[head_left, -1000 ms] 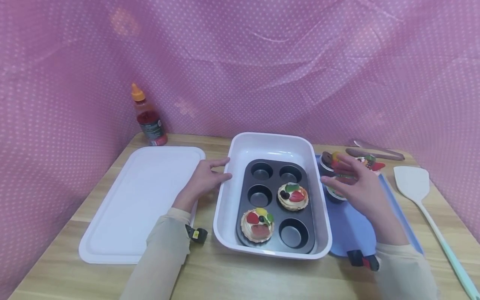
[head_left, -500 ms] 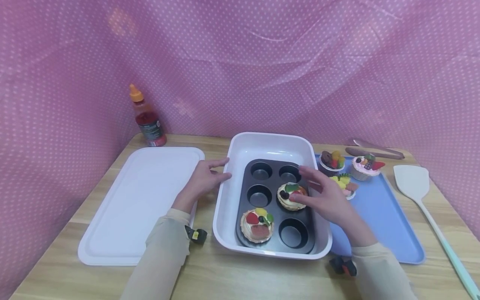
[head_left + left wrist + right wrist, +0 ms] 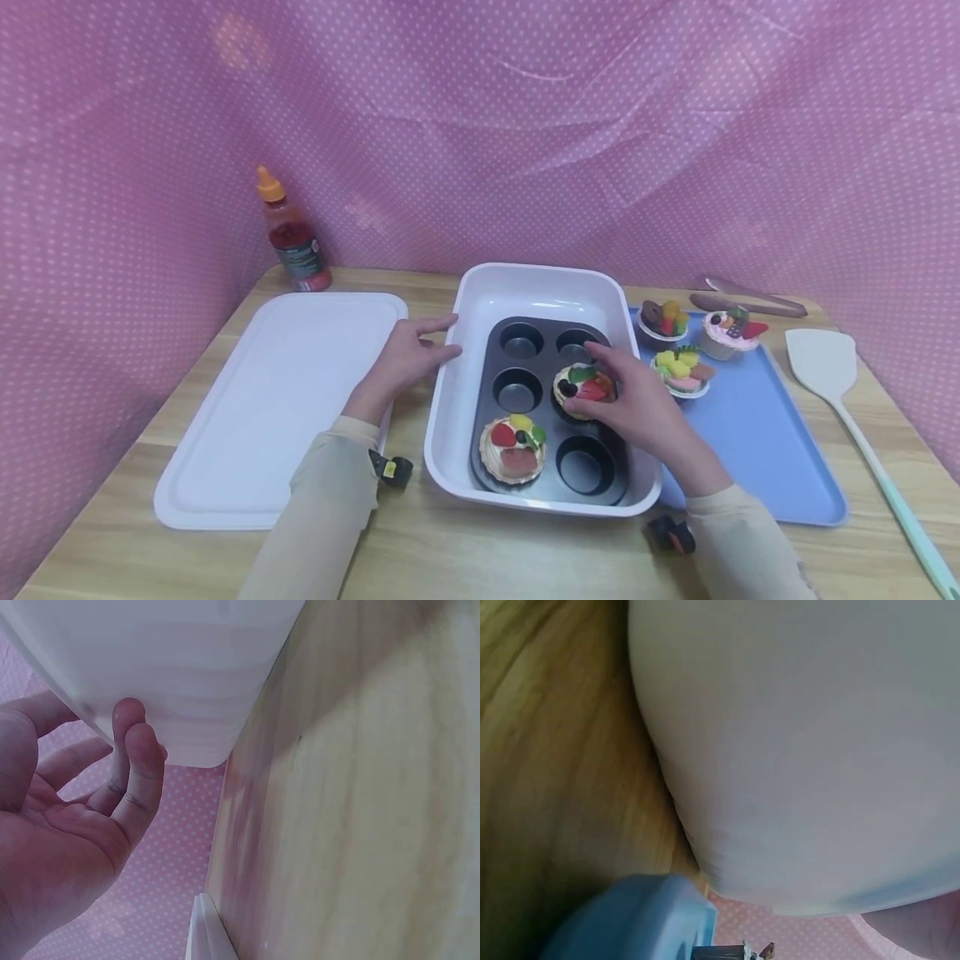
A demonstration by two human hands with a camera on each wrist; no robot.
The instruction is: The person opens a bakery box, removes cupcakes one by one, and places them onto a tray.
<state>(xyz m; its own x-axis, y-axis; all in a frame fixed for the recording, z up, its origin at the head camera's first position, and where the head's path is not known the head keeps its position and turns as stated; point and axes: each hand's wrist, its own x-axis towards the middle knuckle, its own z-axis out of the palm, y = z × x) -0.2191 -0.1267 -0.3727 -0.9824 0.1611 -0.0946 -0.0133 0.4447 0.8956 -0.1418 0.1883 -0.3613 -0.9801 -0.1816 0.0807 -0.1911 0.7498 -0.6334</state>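
Note:
A white rectangular basin [image 3: 442, 421] holds a dark muffin tin [image 3: 491, 385]. My right hand [image 3: 643, 408] reaches over the basin's right wall and pinches a fruit tart [image 3: 581, 377] sitting in the tin's middle right cup. A second fruit tart [image 3: 513, 452] sits in the near left cup; the other cups hold nothing. My left hand [image 3: 405, 358] grips the basin's left rim. The left wrist view shows that hand [image 3: 82, 802] with curled fingertips against the basin's outer wall [image 3: 187, 682]. In the right wrist view, the basin's wall [image 3: 795, 750] hides most of the right hand.
A blue tray [image 3: 765, 450] on the right bears a chocolate-topped cupcake [image 3: 663, 325], a pink cupcake [image 3: 731, 333] and a yellow-topped cupcake [image 3: 682, 372]. Beyond are tongs [image 3: 750, 300] and a spatula [image 3: 821, 362]. On the left lie a white board [image 3: 277, 408] and a sauce bottle [image 3: 295, 242].
My right hand has moved left from above the cupcakes on the blue tray to the tart in the tin, and its fingers have closed round it. The left hand stays at the basin's rim.

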